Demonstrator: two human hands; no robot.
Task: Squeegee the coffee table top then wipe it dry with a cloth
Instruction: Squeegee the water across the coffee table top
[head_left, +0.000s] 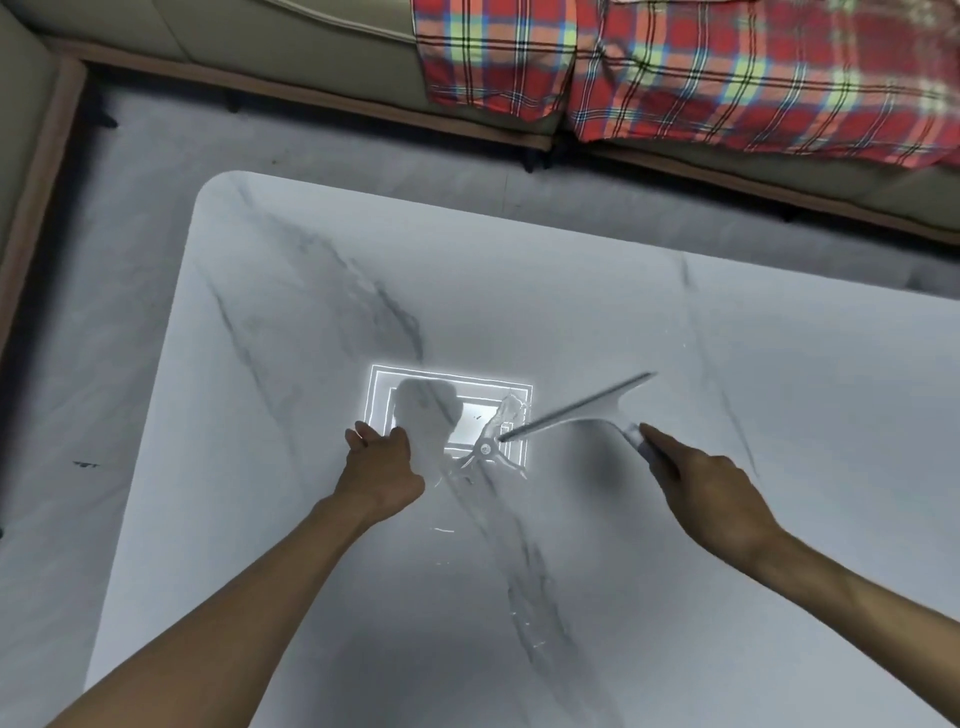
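Squeegee (582, 410) in right hand (711, 499), left hand (382, 462) on marble coffee table top (311, 545)

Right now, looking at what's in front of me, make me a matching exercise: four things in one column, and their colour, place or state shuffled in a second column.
1. squeegee
2. blanket
3. coffee table
4. left hand

A. red plaid, draped over the sofa
B. empty, holds nothing
C. white marble, grey veins
D. gripped by the right hand

Pairs: 1-D, 2-A, 3-C, 4-B.

the squeegee (587, 408) blade is motion-blurred; table (675, 623) cut off below.
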